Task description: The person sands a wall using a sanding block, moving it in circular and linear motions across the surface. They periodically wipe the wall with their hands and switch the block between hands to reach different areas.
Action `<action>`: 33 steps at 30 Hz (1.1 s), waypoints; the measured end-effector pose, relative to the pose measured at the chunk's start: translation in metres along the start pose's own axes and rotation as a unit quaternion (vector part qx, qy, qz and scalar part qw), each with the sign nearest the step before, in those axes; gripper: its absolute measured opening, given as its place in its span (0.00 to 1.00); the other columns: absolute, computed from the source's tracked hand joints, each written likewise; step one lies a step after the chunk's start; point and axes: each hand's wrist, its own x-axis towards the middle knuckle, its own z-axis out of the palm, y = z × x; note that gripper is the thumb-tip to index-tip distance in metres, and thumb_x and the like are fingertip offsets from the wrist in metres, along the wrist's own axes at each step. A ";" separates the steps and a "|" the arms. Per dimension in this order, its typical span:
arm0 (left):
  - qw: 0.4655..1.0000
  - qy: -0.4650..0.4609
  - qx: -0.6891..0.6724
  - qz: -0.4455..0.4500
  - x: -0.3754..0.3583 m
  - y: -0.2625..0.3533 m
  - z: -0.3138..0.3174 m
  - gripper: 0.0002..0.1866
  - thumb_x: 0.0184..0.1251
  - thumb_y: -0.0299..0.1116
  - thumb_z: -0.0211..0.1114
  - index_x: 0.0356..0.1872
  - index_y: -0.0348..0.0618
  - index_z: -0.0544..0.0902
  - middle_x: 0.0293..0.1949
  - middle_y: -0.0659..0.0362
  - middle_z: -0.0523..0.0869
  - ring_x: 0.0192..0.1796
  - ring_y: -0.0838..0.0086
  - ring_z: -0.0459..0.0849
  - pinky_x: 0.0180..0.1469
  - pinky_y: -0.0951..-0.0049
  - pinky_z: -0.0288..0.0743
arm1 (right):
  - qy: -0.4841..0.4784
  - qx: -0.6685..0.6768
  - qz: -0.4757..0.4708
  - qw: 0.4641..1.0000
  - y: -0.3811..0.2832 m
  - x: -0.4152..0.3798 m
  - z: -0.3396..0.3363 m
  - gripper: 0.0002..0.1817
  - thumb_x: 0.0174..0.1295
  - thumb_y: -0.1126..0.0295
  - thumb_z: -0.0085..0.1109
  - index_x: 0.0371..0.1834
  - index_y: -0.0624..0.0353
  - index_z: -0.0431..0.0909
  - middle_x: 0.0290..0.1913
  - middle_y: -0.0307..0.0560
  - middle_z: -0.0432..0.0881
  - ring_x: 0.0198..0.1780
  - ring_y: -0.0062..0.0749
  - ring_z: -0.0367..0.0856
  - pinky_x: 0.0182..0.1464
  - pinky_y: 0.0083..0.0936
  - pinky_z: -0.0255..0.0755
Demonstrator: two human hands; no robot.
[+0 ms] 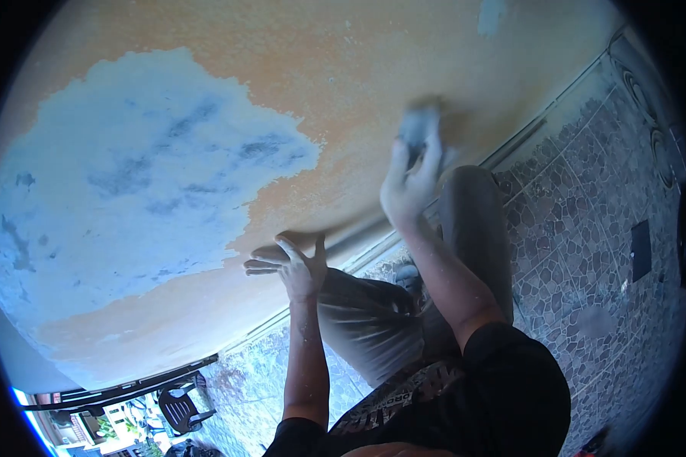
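Note:
My right hand point(410, 190), dusted white and blurred by motion, is closed around a pale hand-sized block point(419, 126) held against the orange-painted wall point(373, 68). Motion smears the block, so its exact kind does not show. My left hand point(301, 276) is open with its fingers spread, at the lower part of the wall; it holds nothing. Between them and to the left, a large, ragged-edged white patch point(160, 152) with bluish-grey smudges covers much of the wall.
My bent legs point(476, 228) are close to the wall's base. Stone-patterned tiles point(556, 221) with whitish dust cover the floor. A dark rectangular piece point(641, 250) lies on them at the right. A dark plastic chair point(181, 411) stands at lower left, near a bright opening.

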 end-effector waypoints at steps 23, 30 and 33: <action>0.992 0.100 -0.064 -0.037 -0.042 0.007 0.034 0.46 0.66 0.54 0.68 0.81 0.56 0.57 0.83 0.42 0.36 0.82 0.37 0.26 0.74 0.23 0.24 | -0.043 -0.002 -0.095 0.995 -0.069 0.022 0.024 0.31 0.64 0.66 0.69 0.70 0.58 0.72 0.52 0.50 0.72 0.53 0.43 0.71 0.57 0.40 0.68; 0.991 0.108 -0.072 -0.033 -0.045 0.003 0.045 0.44 0.65 0.55 0.68 0.80 0.54 0.61 0.83 0.42 0.36 0.81 0.34 0.27 0.74 0.22 0.24 | -0.335 -0.147 -0.451 0.814 -0.018 -0.051 -0.012 0.38 0.55 0.54 0.77 0.72 0.37 0.74 0.47 0.36 0.73 0.49 0.32 0.72 0.56 0.42 0.58; 0.993 0.089 -0.075 -0.035 -0.044 0.002 0.037 0.46 0.66 0.56 0.68 0.81 0.50 0.59 0.82 0.36 0.40 0.80 0.28 0.31 0.74 0.21 0.26 | -0.286 -0.120 -0.372 0.875 -0.013 -0.019 -0.019 0.33 0.56 0.56 0.76 0.66 0.44 0.75 0.51 0.41 0.76 0.49 0.36 0.74 0.55 0.41 0.59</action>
